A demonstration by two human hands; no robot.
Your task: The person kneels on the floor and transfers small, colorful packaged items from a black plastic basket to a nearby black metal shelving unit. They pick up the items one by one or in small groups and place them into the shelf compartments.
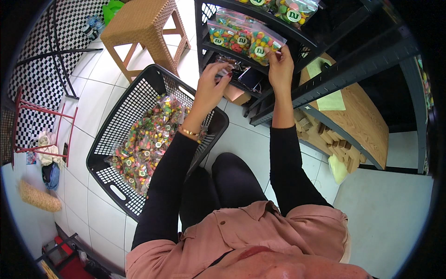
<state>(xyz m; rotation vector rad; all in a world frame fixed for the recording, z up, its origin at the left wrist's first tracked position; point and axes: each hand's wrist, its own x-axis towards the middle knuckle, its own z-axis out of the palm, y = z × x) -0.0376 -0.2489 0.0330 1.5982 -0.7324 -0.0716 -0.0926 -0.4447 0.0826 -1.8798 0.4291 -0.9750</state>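
Note:
My right hand [281,69] pinches the right edge of a clear zip bag of colourful candy [263,45] on the black shelf rack's middle level. More candy bags [227,37] stand in a row to its left, each with a round white label. My left hand [213,83] hovers below and left of that row, fingers bent and apart, with nothing visible in it. Below my left forearm, a black perforated basket [123,100] on the floor holds a heap of similar small candy bags [151,139].
A brown woven-pattern stool [139,21] stands behind the basket. On the lower shelf lie a dark phone-like object [251,78] and a cardboard box [237,95]. The rack's black frame [320,100] and a wooden board [362,111] are at the right. Candy bags [295,14] fill the upper shelf.

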